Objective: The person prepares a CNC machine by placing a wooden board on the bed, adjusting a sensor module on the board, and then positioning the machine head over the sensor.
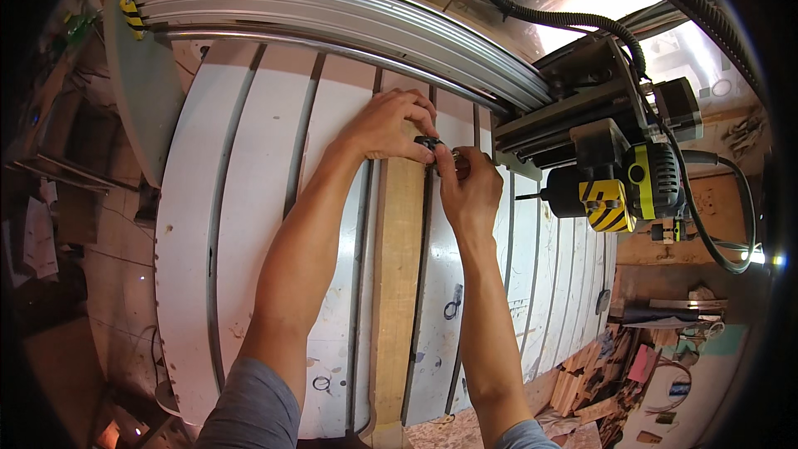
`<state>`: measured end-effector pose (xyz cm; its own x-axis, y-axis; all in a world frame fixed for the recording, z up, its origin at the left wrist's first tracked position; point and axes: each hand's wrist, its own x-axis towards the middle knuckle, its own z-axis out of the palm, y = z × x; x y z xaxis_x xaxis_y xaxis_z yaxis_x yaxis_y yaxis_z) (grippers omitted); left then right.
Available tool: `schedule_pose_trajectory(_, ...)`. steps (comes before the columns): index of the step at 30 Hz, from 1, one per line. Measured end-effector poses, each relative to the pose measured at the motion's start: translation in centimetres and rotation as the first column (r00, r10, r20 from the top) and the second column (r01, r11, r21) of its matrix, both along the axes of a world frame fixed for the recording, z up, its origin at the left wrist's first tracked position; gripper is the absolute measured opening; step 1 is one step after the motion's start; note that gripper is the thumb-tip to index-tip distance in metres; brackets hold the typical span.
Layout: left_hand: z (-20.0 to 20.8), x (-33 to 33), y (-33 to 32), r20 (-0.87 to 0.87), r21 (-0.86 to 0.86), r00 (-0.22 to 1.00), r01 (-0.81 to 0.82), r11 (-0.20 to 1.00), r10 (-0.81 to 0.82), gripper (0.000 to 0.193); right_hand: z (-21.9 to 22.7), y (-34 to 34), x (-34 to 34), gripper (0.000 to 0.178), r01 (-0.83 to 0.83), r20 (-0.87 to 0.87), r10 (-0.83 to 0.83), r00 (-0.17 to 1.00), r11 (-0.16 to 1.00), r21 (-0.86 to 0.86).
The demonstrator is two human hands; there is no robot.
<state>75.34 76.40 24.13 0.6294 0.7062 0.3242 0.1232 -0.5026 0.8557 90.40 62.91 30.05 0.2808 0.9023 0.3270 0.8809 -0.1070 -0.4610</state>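
I am looking down on a white slotted machine bed (249,199), and I take the long pale wooden board (397,283) lying along it as my landmark. The board runs from the near edge of the bed away toward the aluminium gantry rail (332,12), sitting between two of the dark slots, which I judge lets it be pinned down from either side. My left hand (386,125) lies over the far end of the board, palm down and fingers curled, pressing the wood flat while its fingertips close on a small dark clamp piece (430,145) at the board's right edge. My right hand (470,191) comes up just right of the board, its thumb and forefinger pinched on the same dark piece and on a brownish knob-like part (460,166) touching it; exactly what that part is I cannot tell, since the fingers cover most of it. Both hands are therefore closed around the clamp, one steadying and one seemingly turning or seating it in the slot beside the board. Further right of the board, well apart from my hands, the yellow and black router spindle (628,191) hangs from its carriage with its bit pointing toward the board, and a corrugated black hose (573,17) loops above it. Near the board's close end, to the right, wood offcuts (582,378) are piled.
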Motion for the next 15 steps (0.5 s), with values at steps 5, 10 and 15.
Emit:
schedule_pose_trajectory(5, 0.1, -0.1, 0.0, -0.010, 0.055, 1.000, -0.016, 0.998, 0.017, 0.039, 0.6, 0.5, -0.7, 0.022, 0.046, 0.025, -0.044, 0.999, 0.998, -0.047)
schedule_pose_trajectory(10, 0.0, -0.1, 0.1, 0.004, 0.007, 1.000, 0.031, 1.000, -0.031, 0.039, -0.4, 0.2, -1.5, 0.020, 0.010, 0.083, -0.016, 0.996, 0.997, 0.074)
schedule_pose_trajectory(15, 0.0, -0.1, 0.1, -0.008, 0.023, 1.000, 0.027, 0.999, -0.027, 0.039, 0.0, -0.3, 0.0, 0.032, -0.096, 0.022, 0.094, 0.995, 0.992, 0.084)
